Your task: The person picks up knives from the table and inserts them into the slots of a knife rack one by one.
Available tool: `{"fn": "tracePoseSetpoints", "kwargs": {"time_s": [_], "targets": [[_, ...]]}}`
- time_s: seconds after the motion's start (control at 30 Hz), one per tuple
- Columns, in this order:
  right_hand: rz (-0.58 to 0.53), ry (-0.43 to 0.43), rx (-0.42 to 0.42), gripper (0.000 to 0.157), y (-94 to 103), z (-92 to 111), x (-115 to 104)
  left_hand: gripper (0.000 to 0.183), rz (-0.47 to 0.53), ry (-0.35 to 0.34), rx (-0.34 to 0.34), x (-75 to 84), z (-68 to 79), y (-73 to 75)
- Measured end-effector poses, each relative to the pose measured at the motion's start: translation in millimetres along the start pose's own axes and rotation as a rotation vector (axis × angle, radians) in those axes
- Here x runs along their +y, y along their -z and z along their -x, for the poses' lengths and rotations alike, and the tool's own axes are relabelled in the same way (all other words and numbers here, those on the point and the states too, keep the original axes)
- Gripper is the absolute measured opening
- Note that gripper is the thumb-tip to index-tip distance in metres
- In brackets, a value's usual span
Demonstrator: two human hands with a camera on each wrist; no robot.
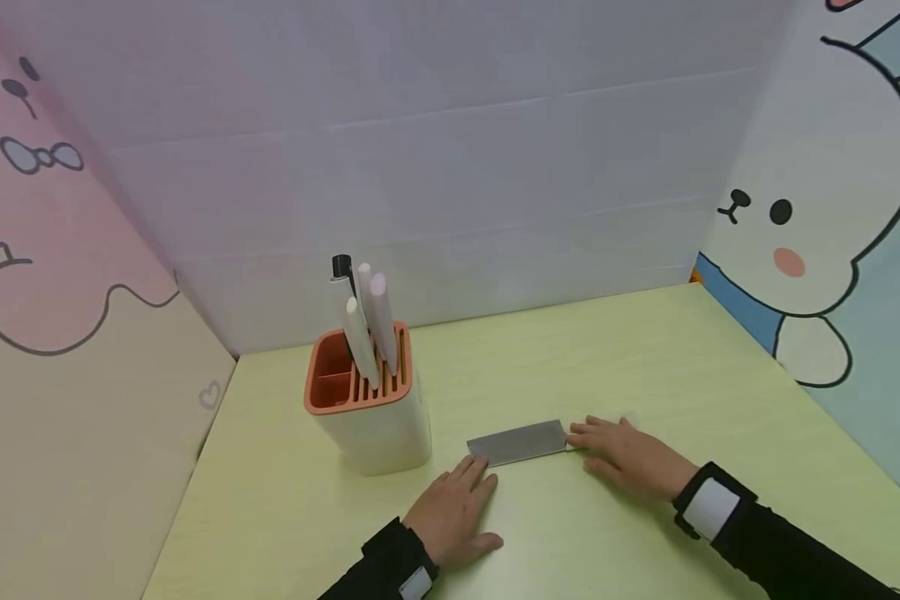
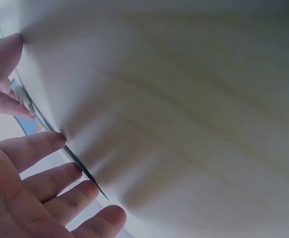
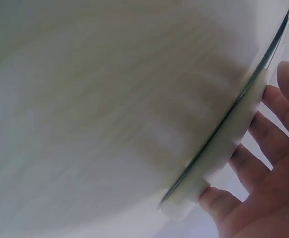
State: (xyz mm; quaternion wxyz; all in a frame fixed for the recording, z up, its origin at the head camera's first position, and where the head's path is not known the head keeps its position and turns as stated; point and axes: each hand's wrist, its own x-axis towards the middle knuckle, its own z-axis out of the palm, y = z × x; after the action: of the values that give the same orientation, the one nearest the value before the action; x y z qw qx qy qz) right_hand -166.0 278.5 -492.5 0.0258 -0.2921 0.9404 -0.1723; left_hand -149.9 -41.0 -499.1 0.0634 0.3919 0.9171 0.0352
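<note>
A kitchen knife (image 1: 521, 442) with a broad grey blade lies flat on the table, its pale handle (image 3: 211, 168) towards the right. My left hand (image 1: 453, 510) is palm down, fingers spread and mostly straight, with fingertips at the left end of the blade. In the left wrist view the blade shows as a thin dark edge beside those fingertips. Over the handle lies my right hand (image 1: 633, 454), covering most of it in the head view. From the right wrist view, its fingertips touch the side of the handle without curling round it.
A white knife block (image 1: 386, 437) with an orange top stands left of the knife, several white- and dark-handled tools (image 1: 363, 333) upright in its slots. The pale yellow table (image 1: 570, 358) meets a white back wall (image 1: 450, 167) and cartoon-printed side panels (image 1: 817, 250).
</note>
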Motion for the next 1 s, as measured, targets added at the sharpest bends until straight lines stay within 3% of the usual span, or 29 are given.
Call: {"fn": "tracePoseSetpoints", "kwargs": {"time_s": [0.27,0.37,0.57,1.0], "targets": [[-0.014,-0.179,0.058,0.052,10.8,5.3,21.9,0.076,0.011,0.004,-0.01,3.7,-0.8,0.3],[0.003,-0.205,0.051,0.053,13.1,5.1,32.6,0.076,0.01,0.006,-0.012,3.7,-0.7,0.1],[-0.004,-0.163,0.03,0.048,10.0,0.6,41.9,0.076,0.005,0.017,-0.012,3.0,-0.3,-0.4],[0.059,-0.05,0.056,0.032,11.2,-7.3,39.5,0.074,0.013,0.011,-0.001,3.1,1.2,2.8]]}}
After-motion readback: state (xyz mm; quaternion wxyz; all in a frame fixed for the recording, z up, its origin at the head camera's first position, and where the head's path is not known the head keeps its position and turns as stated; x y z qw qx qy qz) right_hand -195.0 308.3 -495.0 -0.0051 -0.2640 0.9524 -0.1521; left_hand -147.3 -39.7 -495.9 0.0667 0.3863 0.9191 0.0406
